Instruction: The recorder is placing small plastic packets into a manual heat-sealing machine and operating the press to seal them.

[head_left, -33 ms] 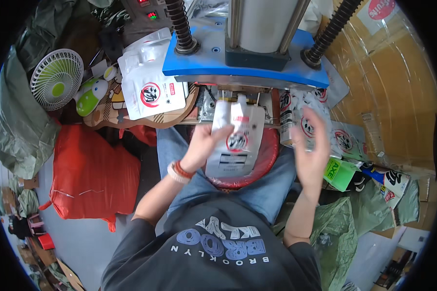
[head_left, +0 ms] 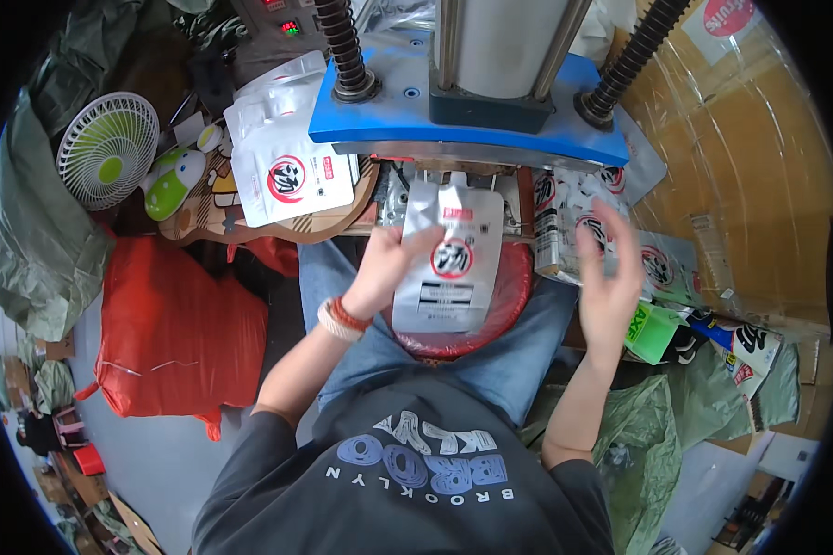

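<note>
My left hand [head_left: 386, 270] pinches the left edge of a silver spouted pouch [head_left: 463, 282], thumb lying across its front. The pouch has a round red-and-black emblem and hangs over a red basin [head_left: 518, 310] between my knees, just in front of the press. My right hand [head_left: 611, 277] is raised, fingers apart and holding nothing. It is beside a pile of similar pouches [head_left: 560, 217] on the right, covering part of them. Above the held pouch is the blue upper plate [head_left: 472, 129] of the press; its lower part is partly hidden behind the pouch.
More silver pouches [head_left: 292, 180] lie on a wooden board [head_left: 213, 227] at the left, near a small white-and-green fan [head_left: 109, 153]. A full red sack [head_left: 180, 333] stands on the floor. Cardboard [head_left: 740, 148] walls the right side, above a green box [head_left: 652, 333].
My right hand has moved a little to the right, away from the held pouch. The pouch has tilted slightly, its top shifting, while my left hand keeps its grip.
</note>
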### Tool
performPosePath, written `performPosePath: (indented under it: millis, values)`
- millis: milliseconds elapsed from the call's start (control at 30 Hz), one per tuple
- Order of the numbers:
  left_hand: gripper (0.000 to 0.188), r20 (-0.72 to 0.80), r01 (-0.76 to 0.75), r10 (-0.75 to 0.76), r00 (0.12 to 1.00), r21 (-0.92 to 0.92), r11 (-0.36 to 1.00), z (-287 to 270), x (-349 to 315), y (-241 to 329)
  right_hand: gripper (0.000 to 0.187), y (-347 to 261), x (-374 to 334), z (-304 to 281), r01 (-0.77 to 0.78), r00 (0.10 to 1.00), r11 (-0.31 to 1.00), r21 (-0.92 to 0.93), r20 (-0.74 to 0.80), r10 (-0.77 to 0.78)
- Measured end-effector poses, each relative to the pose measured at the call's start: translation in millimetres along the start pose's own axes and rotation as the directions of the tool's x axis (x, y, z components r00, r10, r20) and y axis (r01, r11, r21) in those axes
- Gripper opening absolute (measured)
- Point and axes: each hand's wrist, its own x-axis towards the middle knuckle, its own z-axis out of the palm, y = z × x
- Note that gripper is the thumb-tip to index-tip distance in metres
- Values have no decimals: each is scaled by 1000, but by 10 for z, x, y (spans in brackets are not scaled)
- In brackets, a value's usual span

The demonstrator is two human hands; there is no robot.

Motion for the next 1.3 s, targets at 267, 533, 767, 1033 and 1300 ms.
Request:
performPosePath:
  millis: [267, 533, 767, 1033, 1300]
  values:
    - [34, 45, -13, 4, 999, 200, 980, -66, 134, 158, 40, 970, 210, 227, 160, 945, 712, -684, 315, 90]
    - [85, 157, -31, 438, 885, 959, -282, -1248, -164, 164, 25, 711, -184, -16, -164, 986, 979, 122, -13, 167]
    - [40, 76, -324, 685, 724, 915, 241, -758, -679, 263, 38, -478, -300, 111, 488, 867, 859, -156, 198, -457]
    - [28, 535, -726, 630, 563, 685, 67, -132, -1097, 660, 42, -905, -410, 131, 644, 715, 763, 61, 307, -628]
    - [26, -31, -19, 34, 999, 398, 917, 33, -351, -46, 56, -480, -263, 163, 299, 912, 938, -178, 344, -226]
